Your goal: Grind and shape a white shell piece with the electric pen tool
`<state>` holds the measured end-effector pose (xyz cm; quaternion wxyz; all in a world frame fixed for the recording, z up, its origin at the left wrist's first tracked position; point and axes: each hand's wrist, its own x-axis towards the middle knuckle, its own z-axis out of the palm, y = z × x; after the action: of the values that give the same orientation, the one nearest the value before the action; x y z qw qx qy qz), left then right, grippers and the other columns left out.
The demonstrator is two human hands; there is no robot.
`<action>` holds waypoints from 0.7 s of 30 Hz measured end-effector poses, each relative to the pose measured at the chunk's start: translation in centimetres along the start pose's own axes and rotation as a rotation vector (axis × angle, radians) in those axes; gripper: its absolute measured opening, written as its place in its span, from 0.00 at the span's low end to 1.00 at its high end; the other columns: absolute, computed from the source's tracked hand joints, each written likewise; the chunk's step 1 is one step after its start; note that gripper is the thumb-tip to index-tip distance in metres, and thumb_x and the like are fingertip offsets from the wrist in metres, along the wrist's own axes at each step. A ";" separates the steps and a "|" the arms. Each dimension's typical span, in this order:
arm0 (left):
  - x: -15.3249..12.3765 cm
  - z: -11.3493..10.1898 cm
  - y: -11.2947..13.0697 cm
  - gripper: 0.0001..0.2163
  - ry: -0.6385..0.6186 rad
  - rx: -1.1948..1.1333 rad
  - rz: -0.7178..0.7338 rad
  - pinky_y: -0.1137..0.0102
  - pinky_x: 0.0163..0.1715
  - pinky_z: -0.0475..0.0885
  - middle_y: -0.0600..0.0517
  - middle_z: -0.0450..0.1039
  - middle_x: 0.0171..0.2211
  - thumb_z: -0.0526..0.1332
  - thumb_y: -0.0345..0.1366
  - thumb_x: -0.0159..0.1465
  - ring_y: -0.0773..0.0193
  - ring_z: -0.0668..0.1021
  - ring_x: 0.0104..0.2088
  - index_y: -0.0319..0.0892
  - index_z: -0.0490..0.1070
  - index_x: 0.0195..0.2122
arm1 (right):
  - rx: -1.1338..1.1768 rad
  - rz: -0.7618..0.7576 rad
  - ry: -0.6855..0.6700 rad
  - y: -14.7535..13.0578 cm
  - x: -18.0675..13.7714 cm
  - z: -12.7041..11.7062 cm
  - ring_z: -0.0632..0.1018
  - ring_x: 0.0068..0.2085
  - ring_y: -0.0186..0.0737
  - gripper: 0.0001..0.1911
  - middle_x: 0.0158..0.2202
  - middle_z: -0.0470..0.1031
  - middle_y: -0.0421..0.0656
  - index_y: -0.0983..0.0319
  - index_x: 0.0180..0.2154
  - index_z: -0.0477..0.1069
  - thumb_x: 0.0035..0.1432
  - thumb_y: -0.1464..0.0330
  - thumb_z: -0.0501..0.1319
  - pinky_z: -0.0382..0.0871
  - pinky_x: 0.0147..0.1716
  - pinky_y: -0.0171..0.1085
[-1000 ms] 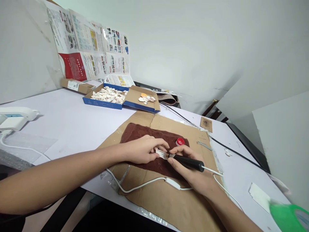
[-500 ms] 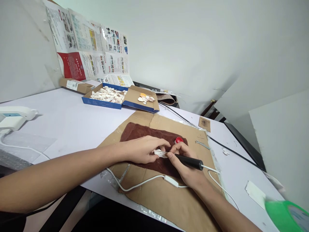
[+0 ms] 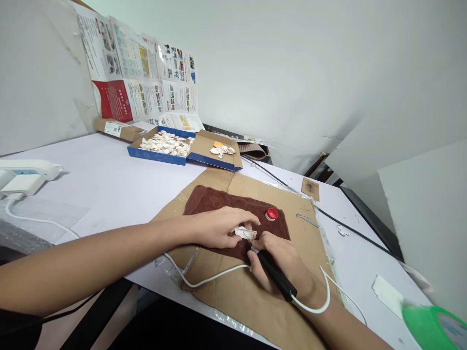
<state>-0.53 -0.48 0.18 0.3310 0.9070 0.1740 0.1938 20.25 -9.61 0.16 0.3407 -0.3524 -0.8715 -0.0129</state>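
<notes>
Between the thumb and fingers of my left hand (image 3: 222, 227) is a small whitish, shell-like piece (image 3: 245, 233), held just above a dark red-brown cloth (image 3: 233, 253). My right hand (image 3: 284, 257) is closed round a black pen-shaped tool (image 3: 273, 272) with a white cord (image 3: 314, 310). Its thin tip points at the face of the piece; whether it touches, I cannot tell. A small round container with a red top (image 3: 271, 214) rests on the cloth beyond my right hand.
Cardboard (image 3: 277, 316) lies under the cloth, with tweezers (image 3: 307, 220) on its right. An open blue box (image 3: 156, 154) of similar white pieces stands at the back, more pieces on its lid (image 3: 204, 144). Green tape (image 3: 419, 323) sits front right; a white device (image 3: 29, 175) at left.
My right hand has turned the tool, so its back end now slopes down toward me and its tip meets the piece from below right. My left hand keeps its hold on the piece.
</notes>
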 end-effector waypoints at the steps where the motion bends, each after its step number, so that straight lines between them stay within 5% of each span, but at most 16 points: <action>1: 0.0 0.0 0.0 0.26 0.000 0.000 -0.001 0.64 0.51 0.75 0.46 0.80 0.52 0.61 0.20 0.59 0.57 0.82 0.49 0.42 0.70 0.59 | -0.003 -0.001 -0.005 0.0 0.0 0.0 0.66 0.22 0.34 0.09 0.25 0.65 0.35 0.55 0.34 0.59 0.64 0.73 0.57 0.63 0.21 0.34; 21: -0.1 -0.2 0.1 0.25 -0.017 0.021 -0.009 0.65 0.51 0.75 0.45 0.80 0.54 0.61 0.21 0.59 0.56 0.82 0.51 0.41 0.71 0.59 | 0.126 -0.060 -0.077 2.0 -0.3 -1.1 0.68 0.25 0.34 0.09 0.27 0.66 0.36 0.56 0.37 0.62 0.65 0.75 0.59 0.65 0.25 0.34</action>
<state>-0.66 -0.46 0.36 0.3240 0.9112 0.1772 0.1826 22.32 -8.54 0.40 0.3280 -0.3043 -0.8932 0.0454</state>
